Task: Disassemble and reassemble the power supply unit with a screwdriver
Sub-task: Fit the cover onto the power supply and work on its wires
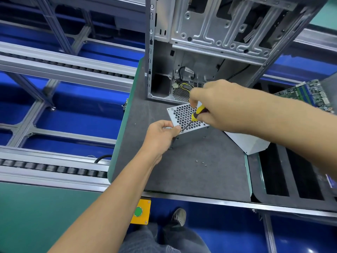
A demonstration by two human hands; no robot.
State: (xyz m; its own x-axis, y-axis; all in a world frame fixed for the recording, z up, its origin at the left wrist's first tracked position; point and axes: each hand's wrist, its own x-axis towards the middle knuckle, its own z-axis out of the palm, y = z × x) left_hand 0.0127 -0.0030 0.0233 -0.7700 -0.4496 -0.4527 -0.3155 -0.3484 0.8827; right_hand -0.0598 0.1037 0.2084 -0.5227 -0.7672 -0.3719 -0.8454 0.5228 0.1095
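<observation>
Nearest me the grey mat point(191, 176) lies open for my hands, with only three loose screws point(201, 162) near its middle to steer round. Farther out the way is crowded: the power supply unit point(184, 117) sits mid-mat with my left hand point(161, 133) gripping its near corner and my right hand point(217, 105) holding the screwdriver point(196, 115) over its honeycomb grille, and just behind it the open computer case point(209, 42) walls off the far edge. To my right a white panel point(248, 143) and the slotted foam tray point(295, 172) block that side, while the mat's left strip stays bare.
</observation>
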